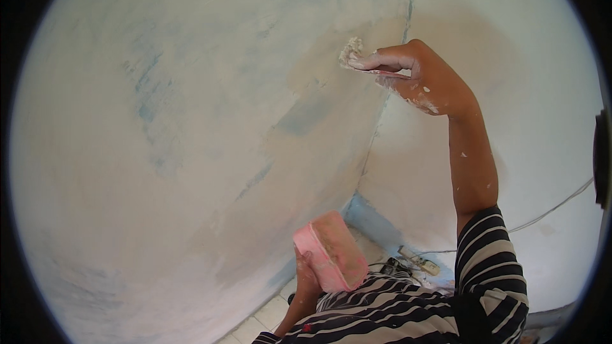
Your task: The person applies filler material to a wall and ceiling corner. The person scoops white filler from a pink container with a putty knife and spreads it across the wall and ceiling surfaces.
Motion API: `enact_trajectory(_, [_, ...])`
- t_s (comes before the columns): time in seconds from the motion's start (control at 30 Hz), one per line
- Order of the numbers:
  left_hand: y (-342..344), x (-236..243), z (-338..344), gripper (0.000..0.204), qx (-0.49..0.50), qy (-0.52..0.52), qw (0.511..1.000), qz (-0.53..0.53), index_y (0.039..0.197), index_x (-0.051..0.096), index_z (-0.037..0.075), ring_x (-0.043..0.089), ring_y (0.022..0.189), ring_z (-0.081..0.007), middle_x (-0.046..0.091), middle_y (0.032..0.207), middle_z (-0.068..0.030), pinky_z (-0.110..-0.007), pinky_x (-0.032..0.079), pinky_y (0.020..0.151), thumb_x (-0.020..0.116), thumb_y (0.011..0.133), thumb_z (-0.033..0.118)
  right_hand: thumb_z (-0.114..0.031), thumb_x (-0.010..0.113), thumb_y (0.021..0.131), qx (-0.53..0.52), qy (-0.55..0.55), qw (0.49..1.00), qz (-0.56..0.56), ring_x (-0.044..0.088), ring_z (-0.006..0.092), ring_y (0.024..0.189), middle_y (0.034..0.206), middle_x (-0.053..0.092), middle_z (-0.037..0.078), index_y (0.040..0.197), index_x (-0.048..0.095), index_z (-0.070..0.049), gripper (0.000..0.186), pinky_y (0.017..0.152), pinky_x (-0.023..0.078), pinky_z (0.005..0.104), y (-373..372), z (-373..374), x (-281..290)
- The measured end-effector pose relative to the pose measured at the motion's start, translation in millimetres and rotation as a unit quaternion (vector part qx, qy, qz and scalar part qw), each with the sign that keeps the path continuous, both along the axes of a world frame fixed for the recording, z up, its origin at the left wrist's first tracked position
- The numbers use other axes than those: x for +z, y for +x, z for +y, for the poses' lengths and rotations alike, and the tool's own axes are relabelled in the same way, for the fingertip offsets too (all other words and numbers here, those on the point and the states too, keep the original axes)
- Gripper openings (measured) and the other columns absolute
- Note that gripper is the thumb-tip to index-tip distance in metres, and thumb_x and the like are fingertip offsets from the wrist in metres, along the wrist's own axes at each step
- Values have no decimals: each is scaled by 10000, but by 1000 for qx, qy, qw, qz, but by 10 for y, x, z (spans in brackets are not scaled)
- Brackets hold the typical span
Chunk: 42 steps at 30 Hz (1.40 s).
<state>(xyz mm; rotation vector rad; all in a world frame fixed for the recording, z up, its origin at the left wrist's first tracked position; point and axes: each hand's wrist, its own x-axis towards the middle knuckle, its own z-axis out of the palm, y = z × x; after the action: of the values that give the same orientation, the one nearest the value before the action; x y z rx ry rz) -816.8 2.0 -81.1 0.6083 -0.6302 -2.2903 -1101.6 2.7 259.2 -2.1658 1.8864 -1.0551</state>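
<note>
My right hand (421,79) is raised near the wall corner, its fingers closed around a thin, flat putty scraper (390,74) seen nearly edge-on. A lump of whitish putty (351,50) sits at the scraper's far end by my fingertips. White smears mark that hand and forearm. Low in front of my body, my left hand (307,274) grips a pink rectangular plastic tub (317,258) by its side. The tub is tilted, and pale residue coats its inside.
A whitish wall (210,108) with blue patches meets a second wall (529,89) at a corner seam. Below are pale floor tiles (271,312), a power strip (419,260) with plugs, and a cable (554,207) along the right wall. A dark object (600,159) stands at the right edge.
</note>
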Motion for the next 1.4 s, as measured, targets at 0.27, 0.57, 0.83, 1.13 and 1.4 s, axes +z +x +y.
enact_trajectory(0.27, [25, -64, -32, 624, 5, -6, 1000, 24, 1394, 308, 85, 528, 1152, -344, 485, 1297, -167, -483, 464, 957, 516, 843, 288, 60, 504, 787, 17, -98, 992, -83, 561, 160, 729, 828, 623, 118, 1118, 596, 34, 345, 772, 461, 262, 133, -47, -225])
enact_trajectory(0.57, [-16, -50, 11, 585, 15, 4, 1000, 1, 1420, 256, 110, 491, 1199, -341, 434, 1348, -163, -485, 435, 999, 454, 883, 231, 117, 520, 669, -56, -175, 983, 10, 609, 350, 869, 916, 648, 168, 1172, 579, -29, 526, 885, 481, 337, 36, -199, -712])
enact_trajectory(0.83, [-15, -348, 6, 596, 35, 35, 999, 19, 1421, 263, 116, 453, 1240, -334, 415, 1374, -143, -492, 412, 1019, 474, 875, 229, 73, 562, 660, -181, -315, 921, 140, 585, 384, 842, 865, 648, 144, 1172, 571, -40, 524, 786, 483, 378, -69, -387, -1135])
enact_trajectory(1.13, [-14, -149, 87, 570, 42, 26, 999, 22, 1415, 270, 94, 456, 1235, -317, 434, 1360, -140, -477, 401, 1025, 462, 897, 235, 64, 604, 679, -176, -295, 936, 75, 494, 393, 1201, 1330, 513, 190, 1255, 526, -44, 592, 967, 414, 434, -105, -490, -1167])
enact_trajectory(1.4, [-20, 233, 143, 547, 12, 2, 1000, -5, 1405, 274, 89, 489, 1205, -321, 444, 1344, -152, -484, 432, 999, 456, 914, 248, 58, 571, 684, -173, -228, 950, 122, 567, 391, 870, 903, 633, 193, 1140, 574, -29, 464, 775, 461, 424, -57, -333, -721])
